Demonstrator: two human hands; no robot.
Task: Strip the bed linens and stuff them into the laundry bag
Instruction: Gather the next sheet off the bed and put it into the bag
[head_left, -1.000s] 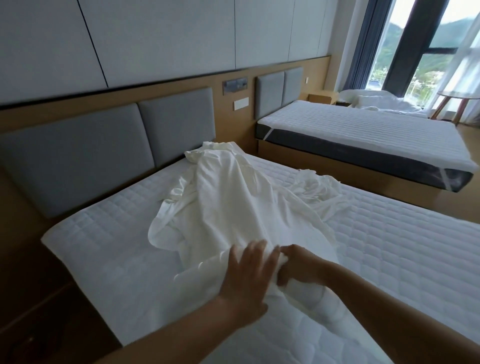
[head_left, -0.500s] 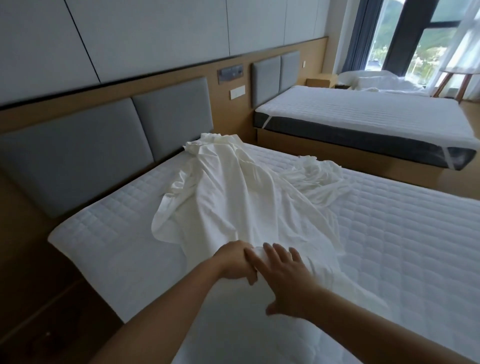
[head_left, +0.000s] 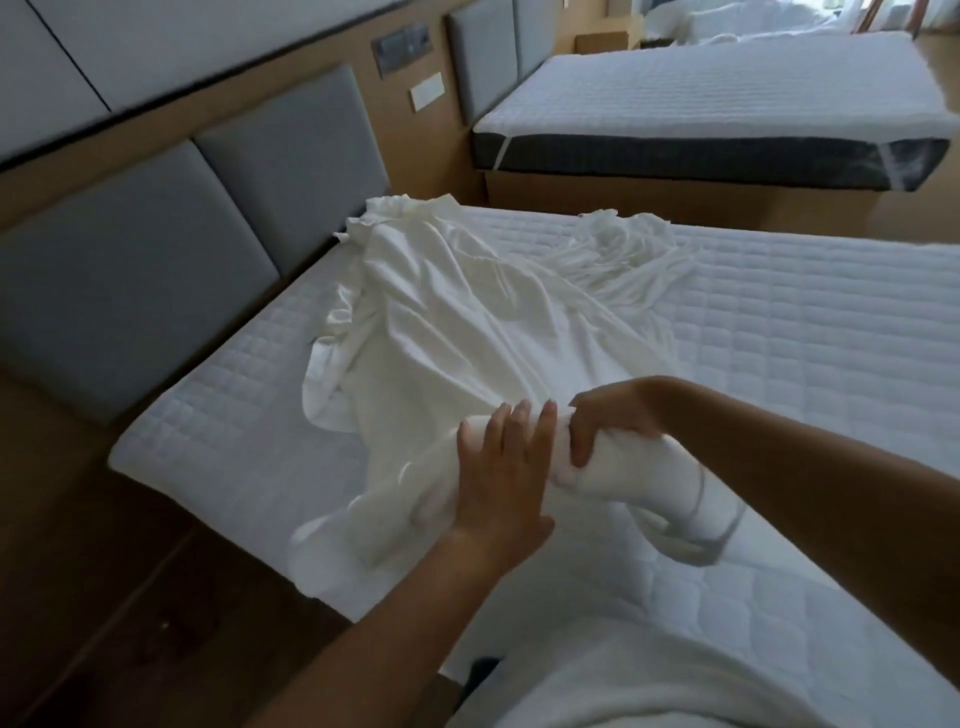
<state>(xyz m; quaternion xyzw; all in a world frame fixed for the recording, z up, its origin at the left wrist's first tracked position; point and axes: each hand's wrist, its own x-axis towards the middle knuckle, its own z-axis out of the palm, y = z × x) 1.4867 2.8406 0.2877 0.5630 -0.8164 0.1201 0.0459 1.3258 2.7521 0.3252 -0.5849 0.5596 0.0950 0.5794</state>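
A loose white sheet (head_left: 457, 322) lies crumpled across the quilted mattress (head_left: 805, 332) of the near bed, its near end gathered into a thick roll. My left hand (head_left: 501, 467) lies flat on that roll with its fingers straight. My right hand (head_left: 608, 421) grips the roll just to the right, fingers curled round the cloth. The sheet's far end reaches the grey headboard (head_left: 156, 249). No laundry bag is in view.
A second bed (head_left: 727, 98) with a bare quilted topper stands beyond a narrow wooden aisle. White bedding is heaped (head_left: 727, 21) behind it. Dark wooden floor (head_left: 130, 597) runs along the near bed's left side. A white garment (head_left: 649, 675) on my body fills the bottom edge.
My hands swapped roles: the left hand went from gripping to lying flat, the right from flat to gripping. The sheet's near end is rolled thicker. The view tilted down.
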